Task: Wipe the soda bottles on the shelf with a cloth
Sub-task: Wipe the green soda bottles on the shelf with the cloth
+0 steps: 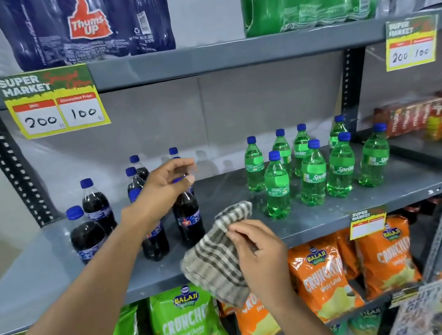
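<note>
My left hand reaches over a dark cola bottle on the shelf, fingers loosely curled near its cap, not clenched. At 5 o'clock, my right hand pinches the checked cloth, ready for wiping.

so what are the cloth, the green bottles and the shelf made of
The cloth looks like soft woven cotton, matte, with a checked weave and limp folds. The green bottles seem clear, glossy plastic: light passes through and highlights show. The shelf appears to be grey painted metal, with a faint sheen and perforated steel uprights.
</note>
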Tool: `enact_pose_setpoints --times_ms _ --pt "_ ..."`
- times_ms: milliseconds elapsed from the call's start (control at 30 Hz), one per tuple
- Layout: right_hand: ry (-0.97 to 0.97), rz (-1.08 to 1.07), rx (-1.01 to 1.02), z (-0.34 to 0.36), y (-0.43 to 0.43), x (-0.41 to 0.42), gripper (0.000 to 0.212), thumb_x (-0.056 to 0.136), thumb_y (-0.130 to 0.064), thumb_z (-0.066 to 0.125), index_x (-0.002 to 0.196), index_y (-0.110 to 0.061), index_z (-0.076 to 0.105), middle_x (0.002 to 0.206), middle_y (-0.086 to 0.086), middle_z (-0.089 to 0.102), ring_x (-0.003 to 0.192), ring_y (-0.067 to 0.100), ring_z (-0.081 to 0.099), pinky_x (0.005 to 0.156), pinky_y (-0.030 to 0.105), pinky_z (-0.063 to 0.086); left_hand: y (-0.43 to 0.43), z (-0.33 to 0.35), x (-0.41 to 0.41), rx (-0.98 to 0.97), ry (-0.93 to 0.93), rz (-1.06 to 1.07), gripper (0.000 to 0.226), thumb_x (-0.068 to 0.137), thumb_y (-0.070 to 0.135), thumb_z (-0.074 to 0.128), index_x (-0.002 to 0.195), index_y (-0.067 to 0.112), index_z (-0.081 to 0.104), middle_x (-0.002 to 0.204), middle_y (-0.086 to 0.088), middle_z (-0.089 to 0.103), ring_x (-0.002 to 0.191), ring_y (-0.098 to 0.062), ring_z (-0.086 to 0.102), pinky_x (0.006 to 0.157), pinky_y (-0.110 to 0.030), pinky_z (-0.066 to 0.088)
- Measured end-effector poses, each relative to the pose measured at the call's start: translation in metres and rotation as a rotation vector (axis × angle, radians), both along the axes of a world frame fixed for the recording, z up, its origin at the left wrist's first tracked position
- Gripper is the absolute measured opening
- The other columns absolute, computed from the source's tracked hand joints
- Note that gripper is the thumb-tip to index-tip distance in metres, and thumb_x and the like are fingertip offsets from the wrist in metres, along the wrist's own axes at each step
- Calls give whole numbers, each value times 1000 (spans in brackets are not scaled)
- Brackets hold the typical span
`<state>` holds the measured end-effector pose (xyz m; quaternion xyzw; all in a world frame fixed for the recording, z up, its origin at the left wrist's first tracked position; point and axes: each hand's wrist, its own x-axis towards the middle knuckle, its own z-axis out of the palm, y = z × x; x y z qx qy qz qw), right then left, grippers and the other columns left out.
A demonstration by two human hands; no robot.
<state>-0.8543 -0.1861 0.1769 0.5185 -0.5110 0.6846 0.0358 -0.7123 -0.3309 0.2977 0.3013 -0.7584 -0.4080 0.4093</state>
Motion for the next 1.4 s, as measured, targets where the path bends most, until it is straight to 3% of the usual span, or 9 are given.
enact_pose_setpoints --times_ms 67,200,333,567,667,767,933,1167,1400 --pt "-14 -47 -35 0 20 -12 18 84 4 74 97 -9 77 98 -10 70 93 -2 66 81 8 49 5 14 -2 -108 51 -7 37 94 11 69 113 42 66 128 20 65 129 -1 54 93 -7 45" --pt "-45 -121 -33 3 50 -38 15 86 -9 68 98 -12 77 101 -12 69 95 -2 66 80 7 49 19 32 -36 -204 112 -126 36 96 11 66 126 32 63 134 13 63 132 1 53 109 -16 39" --pt "-48 -168 6 8 63 -68 15 88 -11 68 100 -15 76 103 -14 68 96 2 67 79 9 50 29 23 -97 -109 37 -231 41 99 7 60 139 12 54 142 -2 58 133 -10 52 104 -13 41" --pt "43 -168 48 23 30 -123 17 89 0 71 100 -11 77 99 -5 70 92 2 66 79 14 52 6 -11 -179 91 -2 -212 55 97 12 65 147 10 45 153 -11 50 139 -16 48 118 -37 36" --pt "135 -169 38 32 2 -142 20 87 6 71 100 -8 76 96 -5 69 92 -11 60 82 4 44 -7 -16 -195 107 17 -199 47 94 19 68 139 20 54 147 -6 57 132 -10 54 117 -38 38" --pt "192 -154 16 34 -26 -158 22 85 10 71 100 -6 76 95 0 70 88 -8 59 82 2 42 -9 -17 -203 152 25 -232 27 90 27 68 116 33 71 124 3 74 122 -6 64 110 -27 43" --pt "234 -146 -27 26 -56 -163 27 87 9 67 109 -5 74 104 6 69 96 22 65 86 31 54 -12 -25 -203 223 134 -270 25 98 13 59 120 18 71 126 -9 73 127 -22 62 112 -36 43" --pt "370 -163 -116 18 -63 -159 22 92 -8 67 112 -2 73 109 9 68 100 24 60 91 28 50 -10 -30 -194 310 250 -317 30 101 4 50 126 10 66 129 -7 72 118 -16 67 93 -23 53" --pt "550 -143 -16 -4 -59 -153 25 86 3 72 109 -4 75 98 4 69 92 23 58 84 30 51 -15 -32 -185 302 318 -281 33 102 3 44 131 0 59 132 -18 67 130 -32 59 113 -41 42"
